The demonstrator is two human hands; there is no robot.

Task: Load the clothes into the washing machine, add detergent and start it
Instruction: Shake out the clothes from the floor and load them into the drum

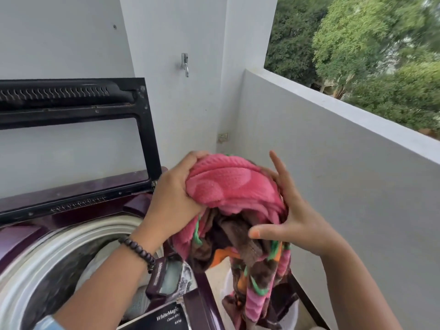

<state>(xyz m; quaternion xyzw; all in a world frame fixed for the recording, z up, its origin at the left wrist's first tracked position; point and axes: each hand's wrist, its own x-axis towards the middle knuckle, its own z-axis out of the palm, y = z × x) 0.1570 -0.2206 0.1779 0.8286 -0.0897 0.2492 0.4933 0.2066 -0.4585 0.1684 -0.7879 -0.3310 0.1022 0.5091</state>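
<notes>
Location: a home balcony used as a laundry area. A top-load washer (pixel 71 234) stands against painted walls beside a low parapet (pixel 333 120). Trees (pixel 369 44) are visible beyond it, and a tap (pixel 185 64) is wall-mounted.

Soft daylight, blurred wide-angle edges

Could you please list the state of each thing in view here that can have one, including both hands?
Washer lid: open, standing upright.
Drum: uncovered, some pale laundry inside.
Detergent drawer: pulled out.
Pink towel bundle: lifted, hanging beside the washer above the white basket, not yet in the drum.
White basket: on the floor, cloth trailing into it.
Left hand: gripping the bundle.
Right hand: fingers spread, supporting the bundle.
</notes>
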